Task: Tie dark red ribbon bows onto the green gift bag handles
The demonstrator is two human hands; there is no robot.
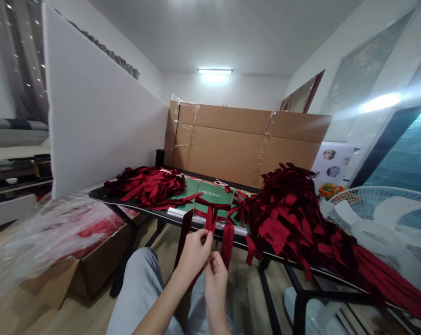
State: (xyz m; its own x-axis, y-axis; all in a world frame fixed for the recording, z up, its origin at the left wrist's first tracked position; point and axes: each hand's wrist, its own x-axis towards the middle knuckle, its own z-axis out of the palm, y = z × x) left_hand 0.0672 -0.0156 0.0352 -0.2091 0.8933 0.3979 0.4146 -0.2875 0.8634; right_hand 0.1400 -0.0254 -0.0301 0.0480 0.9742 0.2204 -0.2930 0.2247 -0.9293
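Note:
My left hand (195, 251) and my right hand (215, 270) meet just below the front edge of a black table (133, 205). Both are pinched on a dark red ribbon (210, 217) that hangs down from two upright metal rods (195, 201) on a white rail (182, 213). More ends of the ribbon (227, 239) dangle beside my fingers. A green cutting mat (210, 190) lies under the rods. My grey-trousered knee (140, 279) is under my hands.
A heap of red ribbon pieces (147, 184) lies at the table's left, a bigger heap (294, 218) at its right, spilling off the edge. Cardboard sheets (238, 144) stand behind. A white panel (98, 121) stands left, a white fan (381, 228) right, a cardboard box with plastic bags (67, 242) on the floor.

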